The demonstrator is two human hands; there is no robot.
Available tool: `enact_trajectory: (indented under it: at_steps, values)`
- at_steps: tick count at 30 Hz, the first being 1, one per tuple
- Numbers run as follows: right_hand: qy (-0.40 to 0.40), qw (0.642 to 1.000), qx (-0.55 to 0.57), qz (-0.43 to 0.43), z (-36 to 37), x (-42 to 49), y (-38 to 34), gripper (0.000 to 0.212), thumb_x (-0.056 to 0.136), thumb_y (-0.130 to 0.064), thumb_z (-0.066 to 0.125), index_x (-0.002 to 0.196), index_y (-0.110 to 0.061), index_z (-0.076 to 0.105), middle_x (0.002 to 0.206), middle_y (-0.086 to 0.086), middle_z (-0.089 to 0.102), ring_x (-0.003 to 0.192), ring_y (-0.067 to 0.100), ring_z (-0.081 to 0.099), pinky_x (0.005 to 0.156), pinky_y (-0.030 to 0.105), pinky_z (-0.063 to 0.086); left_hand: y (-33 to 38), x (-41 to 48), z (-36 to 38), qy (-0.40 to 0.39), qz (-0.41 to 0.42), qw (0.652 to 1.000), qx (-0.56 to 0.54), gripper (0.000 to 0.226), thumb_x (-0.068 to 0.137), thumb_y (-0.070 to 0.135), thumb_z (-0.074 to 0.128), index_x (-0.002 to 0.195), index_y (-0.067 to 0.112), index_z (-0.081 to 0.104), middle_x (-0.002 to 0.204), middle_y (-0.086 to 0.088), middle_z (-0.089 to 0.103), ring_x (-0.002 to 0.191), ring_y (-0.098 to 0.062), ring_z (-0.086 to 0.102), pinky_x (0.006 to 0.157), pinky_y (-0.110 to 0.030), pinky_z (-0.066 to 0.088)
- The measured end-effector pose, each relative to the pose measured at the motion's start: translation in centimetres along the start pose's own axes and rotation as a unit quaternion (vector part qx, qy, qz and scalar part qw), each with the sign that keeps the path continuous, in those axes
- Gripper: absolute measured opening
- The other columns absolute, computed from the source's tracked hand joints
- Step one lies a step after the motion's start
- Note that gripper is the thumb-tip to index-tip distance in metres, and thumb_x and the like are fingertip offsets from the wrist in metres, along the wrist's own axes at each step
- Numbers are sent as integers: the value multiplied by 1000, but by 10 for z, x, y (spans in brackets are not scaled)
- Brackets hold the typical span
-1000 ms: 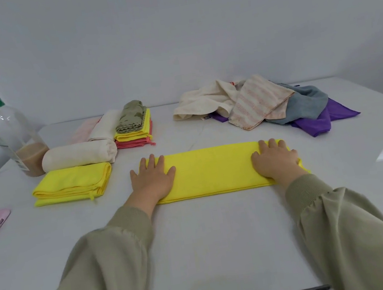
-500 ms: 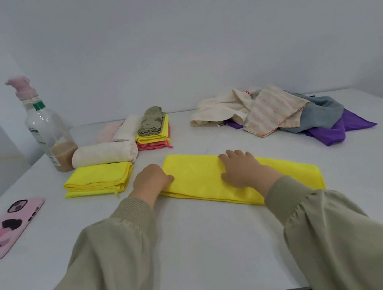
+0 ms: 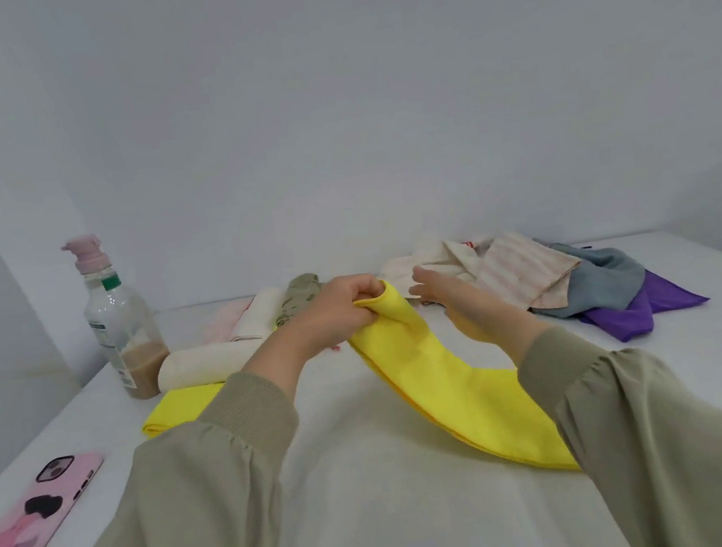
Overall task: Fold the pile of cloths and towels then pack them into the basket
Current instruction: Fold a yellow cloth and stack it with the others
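Text first: bottle (image 3: 122,330) has a white label strip with print, too small to read; green band at the neck, pink pump on top, brown liquid in the bottom part. Phone (image 3: 33,514) lies back up in a pink case with a dark-and-pink picture, no legible wording. A red tag (image 3: 468,245) shows on a cream piece in the pile (image 3: 588,284), unreadable. Left hand (image 3: 337,312): fingers curled, thumb and fingertips pinching the far end of the yellow cloth (image 3: 462,389) and holding that end off the table (image 3: 386,505). From there the cloth runs as a long folded strip down toward the near right, its lower end flat on the table and partly under the right sleeve (image 3: 659,438). Right hand (image 3: 458,300): fingers nearly straight, loosely spread, pointing left, holding nothing; it sits just beside the raised end, and it probably touches the strip's right edge, but the view doesn't settle that. Pile sits at the far right of the table, unfolded: cream, pink-striped, grey-blue and purple pieces overlapping. Done items at far left, near the bottle: a folded yellow (image 3: 177,406), a cream roll (image 3: 203,366) touching its far edge, and behind them pink, cream and olive pieces, partly hidden by the left hand.
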State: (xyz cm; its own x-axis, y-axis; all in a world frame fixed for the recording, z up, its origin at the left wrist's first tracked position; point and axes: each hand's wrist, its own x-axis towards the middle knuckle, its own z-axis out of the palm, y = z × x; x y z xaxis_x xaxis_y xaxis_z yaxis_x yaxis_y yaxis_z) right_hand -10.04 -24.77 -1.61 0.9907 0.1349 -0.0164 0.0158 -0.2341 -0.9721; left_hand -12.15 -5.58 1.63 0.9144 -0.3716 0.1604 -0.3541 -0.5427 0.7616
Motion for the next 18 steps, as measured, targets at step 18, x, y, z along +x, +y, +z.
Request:
enact_trajectory:
  at_steps: [18]
  values:
    - [-66,958,229,-163,-62,-40,-97,36,74,-25,77,101,-5,65,88,6,73,81,20,69,62,27,56,110,6,-76,59,18,989,-135,23,82,7,72,104,11,66,99,-5,67,86,-14,64,68,-22,54]
